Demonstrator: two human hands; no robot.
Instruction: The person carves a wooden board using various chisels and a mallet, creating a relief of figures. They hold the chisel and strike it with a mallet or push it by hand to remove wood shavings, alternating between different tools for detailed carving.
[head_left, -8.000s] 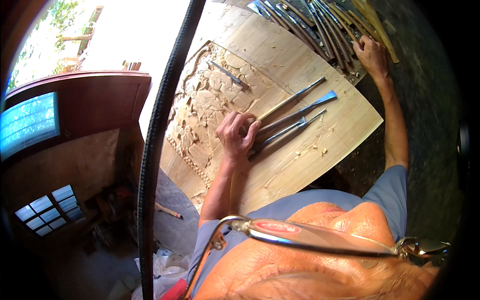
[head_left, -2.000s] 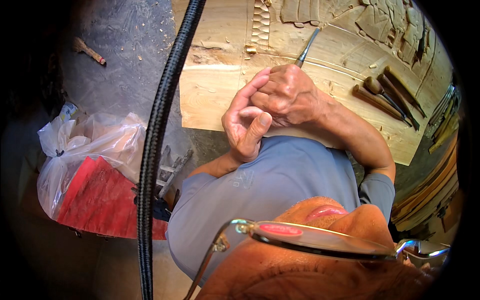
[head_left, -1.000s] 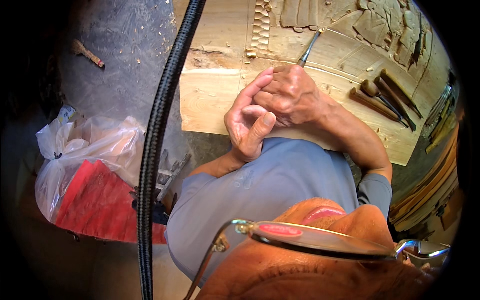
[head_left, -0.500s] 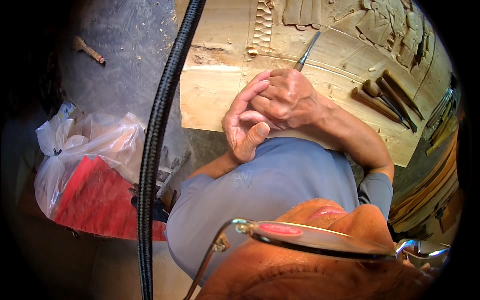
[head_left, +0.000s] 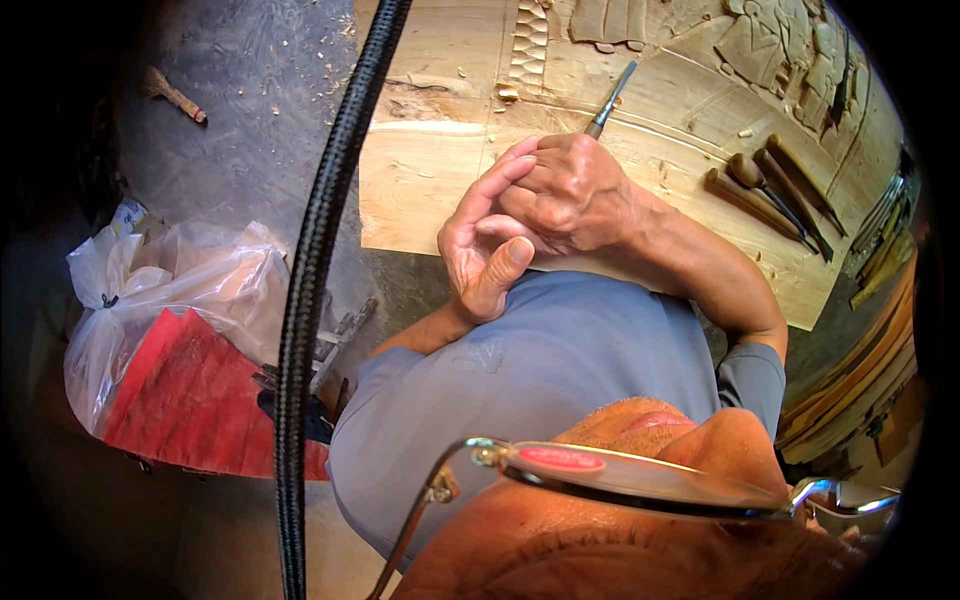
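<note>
My right hand point(head_left: 570, 195) is closed in a fist, with a wood carving chisel point(head_left: 612, 100) coming out of its far side. The narrow metal blade points away over the board and only the end of the handle shows. Against that fist rests my left hand point(head_left: 480, 235), cupped, its fingers stretched along the right hand's fingers and its thumb standing apart. Both hands are over the near edge of a pale wooden board point(head_left: 420, 185), close to my grey shirt. Carved relief point(head_left: 760, 45) covers the board's far right part.
Several wooden-handled carving tools point(head_left: 775, 195) lie on the board at right, with more metal tools point(head_left: 885, 220) beyond its edge. A mallet-like wooden tool point(head_left: 175, 95) lies on the grey floor at left. Nearby are a clear plastic bag point(head_left: 215, 265) and red cloth-like material point(head_left: 195, 400). A black braided cable point(head_left: 320, 240) crosses the view.
Both hands and the chisel have shifted very slightly left relative to the board. Their hold on each other looks the same.
</note>
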